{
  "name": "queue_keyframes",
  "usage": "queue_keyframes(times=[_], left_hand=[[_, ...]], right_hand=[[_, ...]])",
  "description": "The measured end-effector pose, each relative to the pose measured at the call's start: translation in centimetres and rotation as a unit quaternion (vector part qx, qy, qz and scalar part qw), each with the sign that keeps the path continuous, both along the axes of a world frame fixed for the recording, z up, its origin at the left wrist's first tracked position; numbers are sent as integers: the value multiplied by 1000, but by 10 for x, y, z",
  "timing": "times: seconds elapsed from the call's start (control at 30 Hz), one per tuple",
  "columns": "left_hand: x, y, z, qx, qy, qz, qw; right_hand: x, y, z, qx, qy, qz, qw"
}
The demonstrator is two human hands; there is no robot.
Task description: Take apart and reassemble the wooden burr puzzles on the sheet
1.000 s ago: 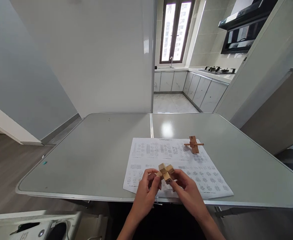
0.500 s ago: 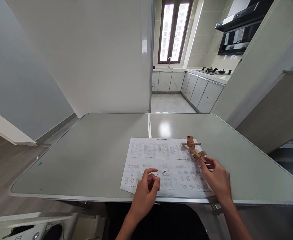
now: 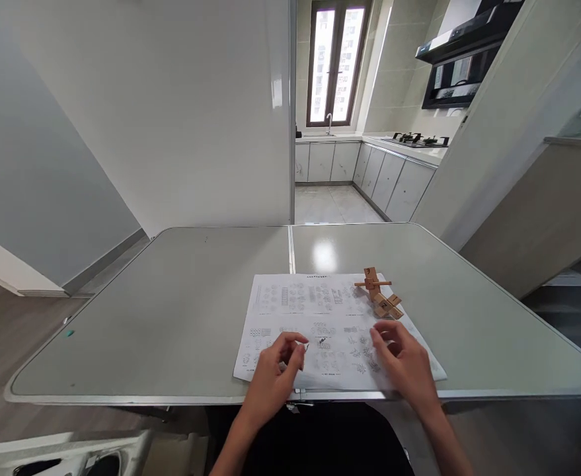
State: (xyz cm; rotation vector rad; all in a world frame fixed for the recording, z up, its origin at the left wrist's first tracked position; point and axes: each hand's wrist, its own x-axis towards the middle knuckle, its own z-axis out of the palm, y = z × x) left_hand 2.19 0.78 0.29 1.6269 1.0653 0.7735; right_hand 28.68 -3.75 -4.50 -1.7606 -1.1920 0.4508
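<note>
A printed sheet [image 3: 265, 297] covered in small diagrams lies on the table near me. My left hand [image 3: 273, 370] hovers over its lower left part, thumb and forefinger brought together. Something thin and dark shows at those fingertips, too small to name. My right hand [image 3: 406, 363] is above the sheet's lower right, fingers curved but apart, with nothing visible in it. Beyond it, a group of flat wooden pieces [image 3: 383, 304] marked with characters rests on the sheet's upper right, crossed by a thin wooden stick [image 3: 384, 283]. A small dark thing [image 3: 322, 341] lies mid-sheet.
The grey-green table [image 3: 195, 317] has a metal rim and a seam [image 3: 291, 250] down its middle. A small teal bit [image 3: 69, 333] lies near its left edge. A white appliance [image 3: 86, 456] stands below at the left.
My right hand has left the wooden pieces and moved left and toward me over the sheet. My left hand stays in nearly the same pose. The camera view has shifted slightly.
</note>
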Motion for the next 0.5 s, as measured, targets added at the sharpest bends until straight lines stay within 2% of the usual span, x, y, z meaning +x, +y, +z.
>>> queue_keyframes(times=[0.07,0.13,0.23,0.33,0.5], left_hand=[[-9,13,2,38,33,28,998],[-21,26,1,76,69,57,993],[-39,41,-4,119,129,101,979],[-51,46,-10,128,160,127,970],[-53,42,-15,147,211,101,961]], right_hand=[[-2,0,2,-17,30,70,997],[-2,1,2,-26,47,104,993],[1,2,0,-32,67,105,992],[3,2,-2,-34,76,103,991],[0,1,-1,-35,53,102,993]])
